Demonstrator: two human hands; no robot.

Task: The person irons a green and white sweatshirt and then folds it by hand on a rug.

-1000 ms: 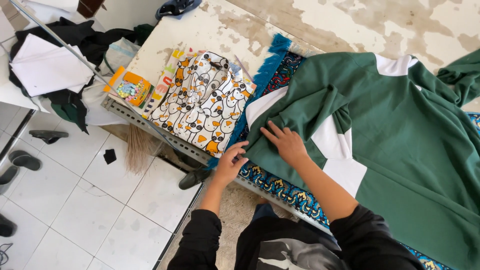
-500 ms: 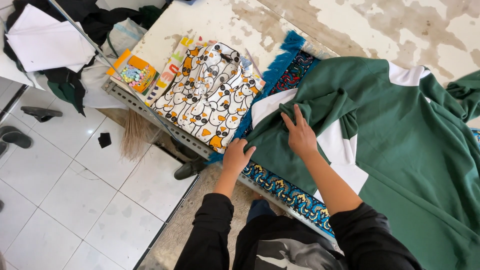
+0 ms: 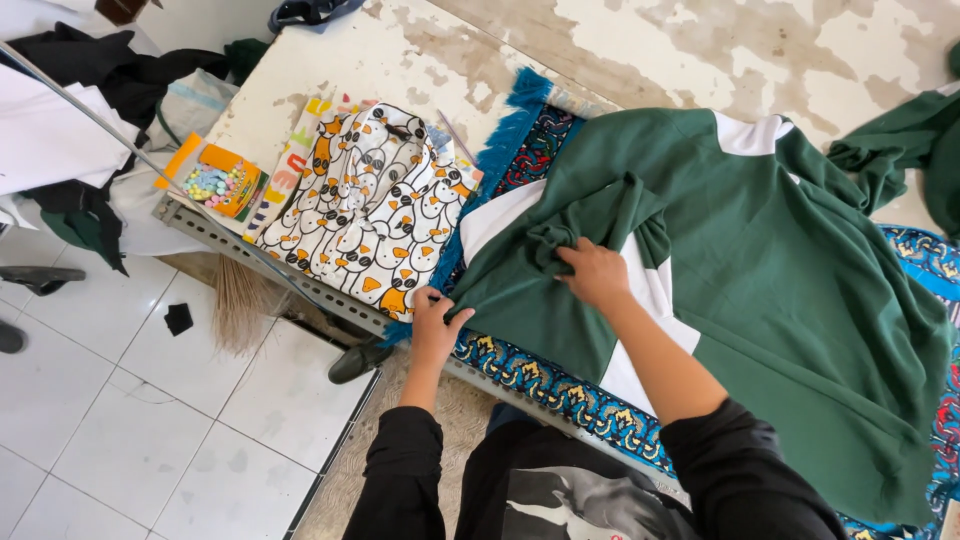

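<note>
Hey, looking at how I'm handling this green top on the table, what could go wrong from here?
The green top is bunched under your right hand, so creases may get pressed in. Your left hand pinches its corner at the table edge, where the fabric could slide off toward the floor. The patterned cloth lies close beside it and might get dragged along.

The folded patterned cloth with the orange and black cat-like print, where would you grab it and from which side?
Take the folded patterned cloth by its near edge, which overhangs the white worktable's metal rim, coming from the floor side. That edge hangs free of the surface; its right side abuts the blue fringed mat, and its left overlaps coloured packets.
</note>
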